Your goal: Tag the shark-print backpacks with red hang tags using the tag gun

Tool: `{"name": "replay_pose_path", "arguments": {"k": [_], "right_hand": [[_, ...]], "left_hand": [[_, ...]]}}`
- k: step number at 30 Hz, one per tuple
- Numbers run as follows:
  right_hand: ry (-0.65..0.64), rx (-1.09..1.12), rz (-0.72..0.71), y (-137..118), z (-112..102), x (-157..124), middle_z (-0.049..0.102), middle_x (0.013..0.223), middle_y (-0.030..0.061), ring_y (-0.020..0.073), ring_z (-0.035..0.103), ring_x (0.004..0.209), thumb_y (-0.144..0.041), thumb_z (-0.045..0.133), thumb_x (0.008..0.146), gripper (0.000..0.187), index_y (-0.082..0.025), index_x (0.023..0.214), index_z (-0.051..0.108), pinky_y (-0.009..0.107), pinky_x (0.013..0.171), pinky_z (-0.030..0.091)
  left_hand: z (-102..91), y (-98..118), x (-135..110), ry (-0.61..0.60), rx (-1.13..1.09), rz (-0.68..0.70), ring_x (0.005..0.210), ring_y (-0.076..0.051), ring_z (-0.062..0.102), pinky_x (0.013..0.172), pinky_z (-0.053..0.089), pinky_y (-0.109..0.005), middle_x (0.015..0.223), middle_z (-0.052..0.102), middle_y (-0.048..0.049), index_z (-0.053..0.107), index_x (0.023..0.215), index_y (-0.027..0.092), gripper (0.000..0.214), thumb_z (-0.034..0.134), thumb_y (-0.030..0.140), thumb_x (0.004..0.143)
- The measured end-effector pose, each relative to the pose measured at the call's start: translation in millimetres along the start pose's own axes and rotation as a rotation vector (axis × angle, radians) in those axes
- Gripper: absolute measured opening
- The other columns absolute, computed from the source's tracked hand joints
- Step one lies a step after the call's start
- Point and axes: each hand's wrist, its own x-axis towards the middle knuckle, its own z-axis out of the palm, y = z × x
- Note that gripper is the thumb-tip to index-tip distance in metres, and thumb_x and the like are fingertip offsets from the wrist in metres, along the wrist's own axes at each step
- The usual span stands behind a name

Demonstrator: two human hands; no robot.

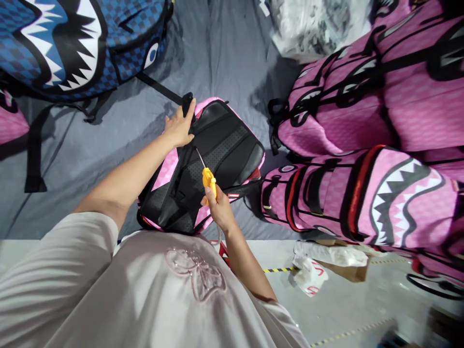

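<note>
A black and pink backpack point(232, 145) lies tilted on the grey cloth, its black padded back panel facing up. My left hand point(179, 128) rests on its upper left edge beside a black strap point(159, 89), fingers spread and thumb toward the panel. In my right hand point(218, 208) is a soldering iron point(208, 179) with a yellow handle and a thin metal shaft. Its tip points up at the panel, just below my left thumb; whether it touches the fabric I cannot tell. A pale cord hangs below my right hand.
A blue checked backpack point(134, 43) with a shark mouth stands at the upper left. Several pink backpacks point(409, 193) crowd the right side. Clear plastic bags point(319, 24) lie at the top. On the floor are a cardboard box point(348, 270) and white plastic wrapping point(310, 278).
</note>
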Motion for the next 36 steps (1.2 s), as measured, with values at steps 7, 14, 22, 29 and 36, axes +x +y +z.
{"name": "replay_pose_path", "arguments": {"k": [7,14,22,29,36], "right_hand": [[-0.024,-0.003,-0.023,4.4,-1.1,-1.1,0.068,0.072,0.0017,0.0205,0.063,0.065,-0.067,0.040,0.097,0.047,-0.024,0.095,0.057,0.032,0.064,0.043],[-0.015,0.009,-0.007,8.9,-0.5,-1.0,0.068,0.074,0.0016,0.0200,0.064,0.067,-0.066,0.039,0.098,0.047,-0.023,0.098,0.057,0.031,0.065,0.045],[0.006,0.055,-0.001,5.2,-1.4,-3.7,0.067,0.072,0.0009,0.0186,0.064,0.067,-0.068,0.038,0.096,0.050,-0.022,0.091,0.055,0.030,0.067,0.046],[0.013,0.099,-0.013,19.0,2.2,-6.3,0.068,0.076,0.0021,0.0171,0.063,0.068,-0.065,0.039,0.098,0.048,-0.021,0.088,0.054,0.029,0.069,0.048],[0.008,0.114,0.007,13.9,5.5,-15.7,0.069,0.077,0.0041,0.0209,0.066,0.072,-0.067,0.039,0.097,0.047,-0.022,0.094,0.054,0.033,0.072,0.051]], "left_hand": [[-5.2,-6.3,-5.2,0.026,-0.106,0.058,0.146,-0.047,0.030,0.120,0.021,-0.064,0.163,0.025,-0.0149,0.021,0.160,0.031,0.111,0.081,0.053,0.069],[4.2,10.9,-0.6,0.015,0.028,-0.032,0.148,-0.051,0.021,0.117,0.006,-0.074,0.164,0.019,-0.0173,0.011,0.161,0.032,0.113,0.079,0.052,0.074],[-32.7,29.6,-23.0,-0.263,0.196,-0.116,0.149,-0.042,0.024,0.120,0.022,-0.058,0.166,0.008,-0.0196,-0.019,0.158,0.029,0.120,0.072,0.047,0.083],[-30.9,8.5,-42.8,-0.154,0.081,-0.183,0.146,-0.040,0.032,0.118,0.028,-0.053,0.161,0.026,-0.0178,-0.013,0.160,0.030,0.109,0.065,0.051,0.087],[-18.4,47.7,-12.2,-0.069,0.157,-0.223,0.146,-0.047,0.026,0.118,0.009,-0.069,0.159,0.025,-0.0236,-0.015,0.160,0.024,0.122,0.073,0.055,0.081]]}}
